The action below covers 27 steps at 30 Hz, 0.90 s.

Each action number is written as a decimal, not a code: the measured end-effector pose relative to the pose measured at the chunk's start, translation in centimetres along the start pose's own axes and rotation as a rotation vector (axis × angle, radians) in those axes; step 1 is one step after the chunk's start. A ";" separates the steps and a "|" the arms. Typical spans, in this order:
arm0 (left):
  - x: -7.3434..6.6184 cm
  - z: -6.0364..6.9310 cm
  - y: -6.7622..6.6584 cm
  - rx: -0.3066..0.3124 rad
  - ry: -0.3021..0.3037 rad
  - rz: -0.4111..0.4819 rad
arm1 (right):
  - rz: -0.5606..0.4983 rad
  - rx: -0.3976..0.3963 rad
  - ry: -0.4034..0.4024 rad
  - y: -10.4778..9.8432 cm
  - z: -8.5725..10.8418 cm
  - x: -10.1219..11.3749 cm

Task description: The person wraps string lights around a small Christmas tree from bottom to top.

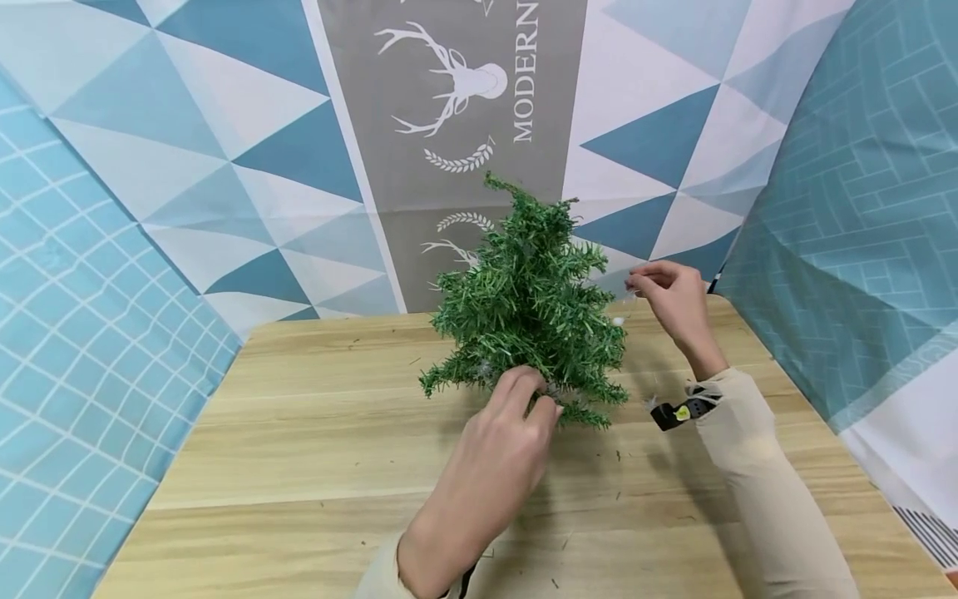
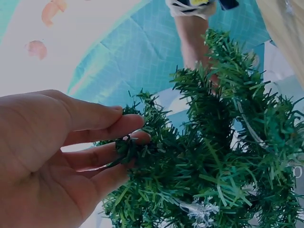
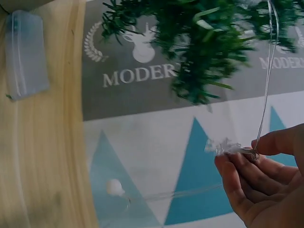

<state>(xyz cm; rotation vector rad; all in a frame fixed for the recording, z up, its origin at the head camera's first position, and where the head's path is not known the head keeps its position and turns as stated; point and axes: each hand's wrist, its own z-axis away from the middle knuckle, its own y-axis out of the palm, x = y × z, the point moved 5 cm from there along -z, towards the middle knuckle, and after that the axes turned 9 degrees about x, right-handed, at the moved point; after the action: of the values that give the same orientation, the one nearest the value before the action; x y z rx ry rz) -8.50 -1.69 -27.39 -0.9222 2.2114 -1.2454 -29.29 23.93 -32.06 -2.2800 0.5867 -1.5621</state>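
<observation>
A small artificial Christmas tree (image 1: 524, 299) with bushy green branches stands on the table. At its lower front, my left hand (image 1: 496, 441) grips a branch (image 2: 127, 151) between thumb and fingers, as the left wrist view shows. To the right of the tree and apart from it, my right hand (image 1: 677, 308) pinches a thin clear wire at a clear snowflake ornament (image 3: 224, 146). The wire (image 3: 267, 90) runs up to the tree's branches. A round white piece (image 3: 114, 187) hangs farther along a strand. Another snowflake (image 2: 202, 211) sits among the branches.
The wooden table (image 1: 299, 449) has scattered green needle bits on it. A translucent box (image 3: 27, 54) lies on the wood in the right wrist view. Patterned cloths (image 1: 284, 166) hang behind and at both sides. A black wrist camera (image 1: 677, 412) sits on my right wrist.
</observation>
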 end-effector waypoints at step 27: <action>0.6 -0.4 0.2 0.032 0.001 -0.007 | -0.895 0.340 0.203 -0.2 -9.7 7.3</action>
<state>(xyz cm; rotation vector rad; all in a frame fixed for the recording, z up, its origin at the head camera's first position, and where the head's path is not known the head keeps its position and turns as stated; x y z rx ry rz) -9.28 -1.85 -27.39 -0.9176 2.1843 -1.2806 -35.97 20.21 -22.60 -2.2182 -0.7334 -2.0564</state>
